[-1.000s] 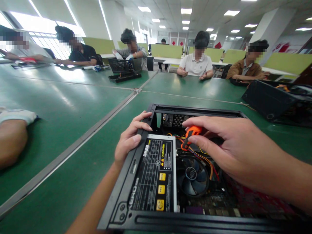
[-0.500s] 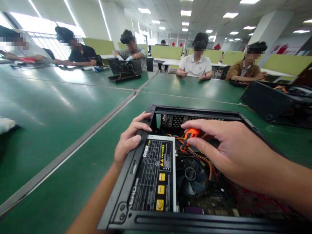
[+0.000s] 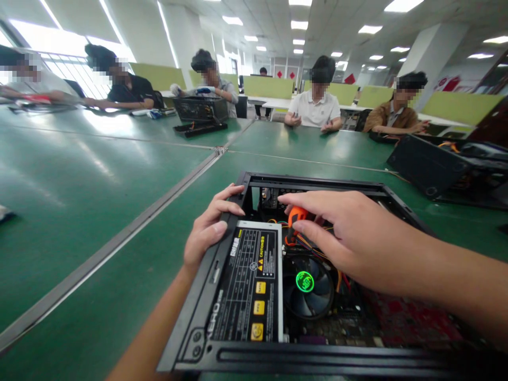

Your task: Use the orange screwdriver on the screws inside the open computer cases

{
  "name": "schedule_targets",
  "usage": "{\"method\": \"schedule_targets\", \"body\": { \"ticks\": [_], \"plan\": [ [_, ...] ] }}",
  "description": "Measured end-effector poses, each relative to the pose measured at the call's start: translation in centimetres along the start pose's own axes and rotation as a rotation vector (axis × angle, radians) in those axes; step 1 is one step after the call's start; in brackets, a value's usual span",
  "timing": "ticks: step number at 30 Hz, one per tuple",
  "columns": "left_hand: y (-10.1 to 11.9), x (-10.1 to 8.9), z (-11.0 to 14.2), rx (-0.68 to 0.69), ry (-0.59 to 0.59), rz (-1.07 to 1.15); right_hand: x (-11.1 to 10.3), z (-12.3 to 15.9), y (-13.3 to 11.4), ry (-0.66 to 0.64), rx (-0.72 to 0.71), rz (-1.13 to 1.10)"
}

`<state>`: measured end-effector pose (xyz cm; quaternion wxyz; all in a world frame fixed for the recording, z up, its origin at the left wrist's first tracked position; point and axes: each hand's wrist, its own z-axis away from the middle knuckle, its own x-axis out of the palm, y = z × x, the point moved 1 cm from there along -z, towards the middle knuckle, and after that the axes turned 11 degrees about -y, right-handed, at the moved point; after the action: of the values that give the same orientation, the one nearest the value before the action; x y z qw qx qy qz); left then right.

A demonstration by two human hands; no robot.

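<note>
In front of me an opened black computer case [image 3: 317,353] lies on the green table. My left hand [image 3: 210,227] is wrapped over the top of its left edge, thumb and fingers pressed on the frame. An orange and black screwdriver [image 3: 297,218] points down into the case, its handle pinched between the thumb and fingers of my right hand [image 3: 345,233]. The screwdriver's tip is hidden inside. Left in the case sits the labelled power supply [image 3: 254,286]. Beside it is a round cooling fan [image 3: 307,296], whose hub shows a green glint. Coloured wires pass beneath my right hand.
Another dark computer case [image 3: 428,164] stands at the right. Across the table a gloved co-worker handles an open case [image 3: 200,108], with a black panel [image 3: 200,128] before it. Several other people sit along the far side. A metal seam [image 3: 130,225] crosses the green table at left.
My right hand and the screwdriver have shifted slightly left, and the handle stands more upright. The fan hub now looks green. A neighbouring person's arm at the left has withdrawn from view.
</note>
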<state>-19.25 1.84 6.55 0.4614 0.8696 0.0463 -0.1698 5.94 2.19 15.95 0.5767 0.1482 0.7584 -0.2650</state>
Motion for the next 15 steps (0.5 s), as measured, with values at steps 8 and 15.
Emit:
{"method": "schedule_targets", "body": {
  "ticks": [8,15],
  "plan": [
    [-0.5,-0.3,-0.1,0.003,0.009,-0.01,0.0,-0.3,0.2,0.002,0.013,0.015],
    [-0.7,-0.9,-0.2,-0.081,0.024,-0.027,-6.3,8.2,0.6,0.538,0.321,-0.133]
  ]
}}
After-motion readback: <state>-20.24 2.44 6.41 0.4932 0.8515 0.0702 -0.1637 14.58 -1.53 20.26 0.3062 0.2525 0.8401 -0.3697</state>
